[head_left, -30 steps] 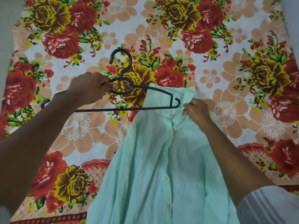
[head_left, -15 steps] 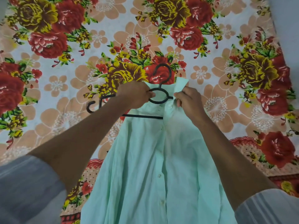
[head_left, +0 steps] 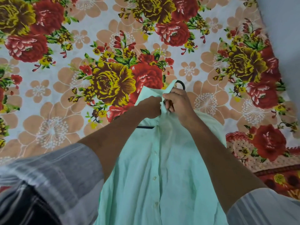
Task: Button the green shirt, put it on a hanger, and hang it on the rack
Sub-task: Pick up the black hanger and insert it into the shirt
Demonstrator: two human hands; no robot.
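Pale green cotton bunches between two hands at the neck of the green shirt (head_left: 155, 168), seen from a head-worn camera looking down. The right hand (head_left: 177, 103) pinches the collar fabric, its fingers curled round a fold of cloth. The left hand (head_left: 150, 108) meets it from the other side at the same fold, fingers curled in against the cloth; whether they grip the shirt or the hanger beneath cannot be told from this angle.

The black hanger (head_left: 181, 84) sits inside the shirt: the curve of its hook rises just above the right hand at the collar, and a short stretch of its lower bar shows beneath the left wrist, against the shirt's shoulder. The shirt hangs from the hands toward the camera, its placket running down the middle with several white buttons in a line, the front closed along the visible length.

Both forearms are bare; grey striped sleeves (head_left: 53, 176) fill the lower corners of the frame.

Behind the shirt lies a bed covered by a floral bedsheet (head_left: 68, 82), printed with large red and yellow roses and peach blossoms on white, with a red patterned border at lower right. No brand, label or writing is legible anywhere.
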